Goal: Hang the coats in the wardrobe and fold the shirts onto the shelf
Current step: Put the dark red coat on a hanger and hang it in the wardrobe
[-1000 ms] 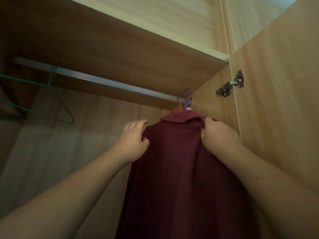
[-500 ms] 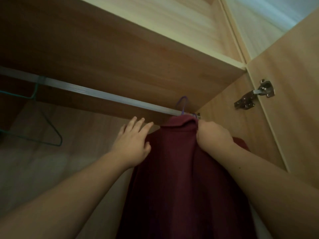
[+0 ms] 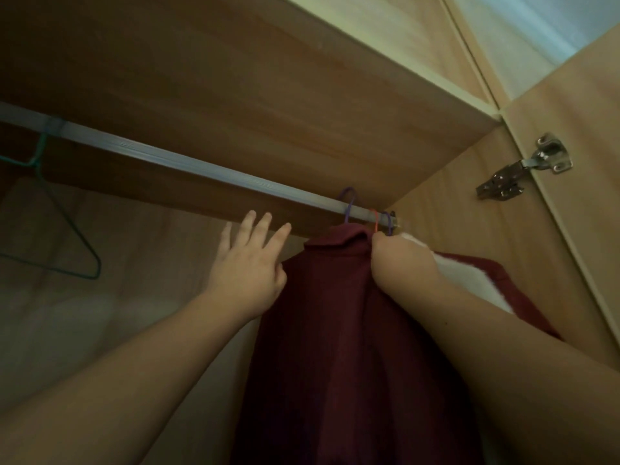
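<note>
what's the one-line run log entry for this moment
step: hanging maroon coat | purple hanger hooked on rail | left hand open beside coat | right hand gripping collar | teal hanger bare

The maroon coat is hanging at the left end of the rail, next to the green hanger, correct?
Not quite. The head view shows the maroon coat hanging at the right end of the rail, by the wardrobe's side wall. The green hanger hangs empty, far off at the left.
</note>
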